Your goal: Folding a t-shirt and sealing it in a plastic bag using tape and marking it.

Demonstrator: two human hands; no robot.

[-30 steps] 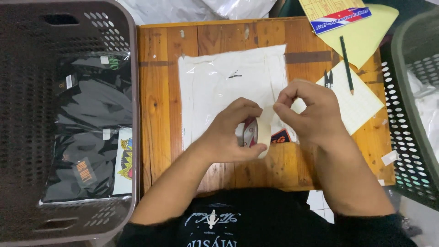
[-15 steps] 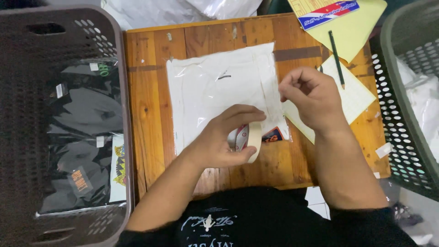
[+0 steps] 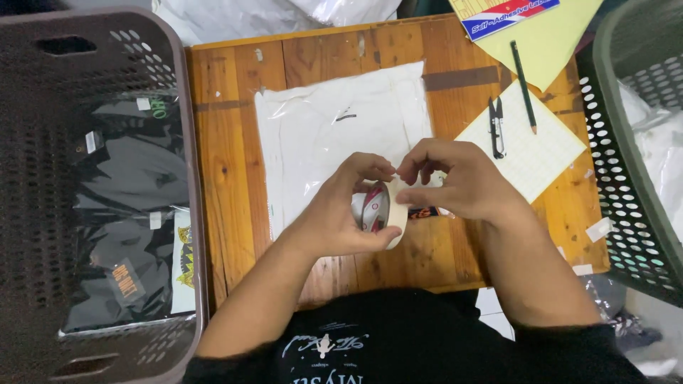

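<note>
Since the earlier frames, the right hand point(image 3: 455, 181) had dropped from above the bag and come in close to the left, so that the fingertips of both hands nearly met over the roll.

The left hand point(image 3: 348, 213) was curled about a cream-coloured roll of adhesive tape with a red and white inner core point(image 3: 380, 210), fingers over its top and thumb beneath, gripping it firmly. The roll stood on edge, its open centre facing toward the person, its flat faces upright; a roll has no real long axis. It hung just above the near edge of the white folded garment sealed in a clear plastic bag point(image 3: 341, 128).

The right hand was loosely closed, thumb and forefinger pinched together at the roll's rim; whether they had hold of the tape's free end could not be told.

The bag lay flat on the worn wooden desk point(image 3: 228, 178), its long side running away from the person. To the right lay a white sheet of small labels point(image 3: 530, 153), with small black thread snips point(image 3: 496, 124) and a dark pencil point(image 3: 523, 85) on it, both pointing away from the person. A dark brown perforated plastic basket point(image 3: 43, 142) at the left held black bagged garments point(image 3: 128, 213). A grey-green perforated basket point(image 3: 633, 199) stood at the right.
</note>
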